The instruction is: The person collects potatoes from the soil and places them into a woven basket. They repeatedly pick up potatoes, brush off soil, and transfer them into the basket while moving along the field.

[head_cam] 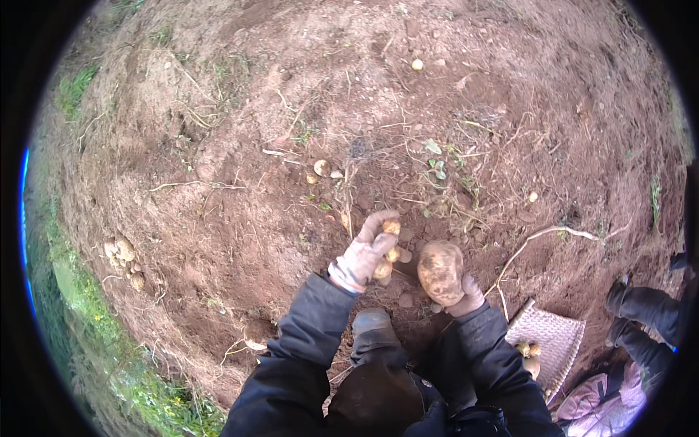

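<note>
My left hand [363, 251], in a dirty light glove with a striped cuff, is closed around several small yellowish potatoes [383, 268], which stick out past the fingers. To its right, my right hand [468, 299] grips one large soil-covered potato [440, 272] from its lower right side. The two hands are apart, low over loose reddish soil. A woven basket [560, 333] lies beside my right forearm with a few potatoes [528, 349] in it, partly hidden by the sleeve.
Small potatoes lie on the soil ahead [321, 167] and farther off [417, 64]. A potato pile [123, 251] is at left. A long pale root [565, 229] curves by the basket. Another person's legs [647, 311] and a pink cloth item [600, 399] are at right.
</note>
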Demonstrator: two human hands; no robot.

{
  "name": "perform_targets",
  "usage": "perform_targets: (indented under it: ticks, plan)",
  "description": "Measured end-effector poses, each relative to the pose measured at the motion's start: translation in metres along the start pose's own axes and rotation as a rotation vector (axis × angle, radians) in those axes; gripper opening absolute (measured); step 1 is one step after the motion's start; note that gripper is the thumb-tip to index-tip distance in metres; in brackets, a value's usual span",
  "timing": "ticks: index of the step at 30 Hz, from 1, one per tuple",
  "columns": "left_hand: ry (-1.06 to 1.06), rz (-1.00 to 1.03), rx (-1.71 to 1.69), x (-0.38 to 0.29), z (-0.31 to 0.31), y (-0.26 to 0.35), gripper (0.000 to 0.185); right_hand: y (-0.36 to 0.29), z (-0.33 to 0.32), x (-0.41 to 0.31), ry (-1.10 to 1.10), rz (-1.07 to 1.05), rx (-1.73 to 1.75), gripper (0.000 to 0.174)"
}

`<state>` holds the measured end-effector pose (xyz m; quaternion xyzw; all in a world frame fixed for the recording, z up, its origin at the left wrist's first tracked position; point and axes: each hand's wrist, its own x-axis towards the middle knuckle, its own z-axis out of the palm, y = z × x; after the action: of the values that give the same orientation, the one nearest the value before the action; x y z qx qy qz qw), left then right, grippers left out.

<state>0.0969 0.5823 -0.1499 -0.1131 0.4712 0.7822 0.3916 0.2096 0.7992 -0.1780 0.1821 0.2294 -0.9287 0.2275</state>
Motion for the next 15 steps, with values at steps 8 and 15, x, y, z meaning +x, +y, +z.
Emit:
perform_targets:
  ticks: [8, 15]
  plan:
    - [0.125, 0.143, -0.334, -0.082, 0.011, -0.073, 0.048, 0.041, 0.008, 0.020, -0.033, -0.014, -0.464, 0.097]
    - [0.483, 0.264, -0.950, -0.189, -0.082, 0.014, 0.054, 0.122, 0.226, 0.113, -0.372, 0.416, -0.645, 0.100]
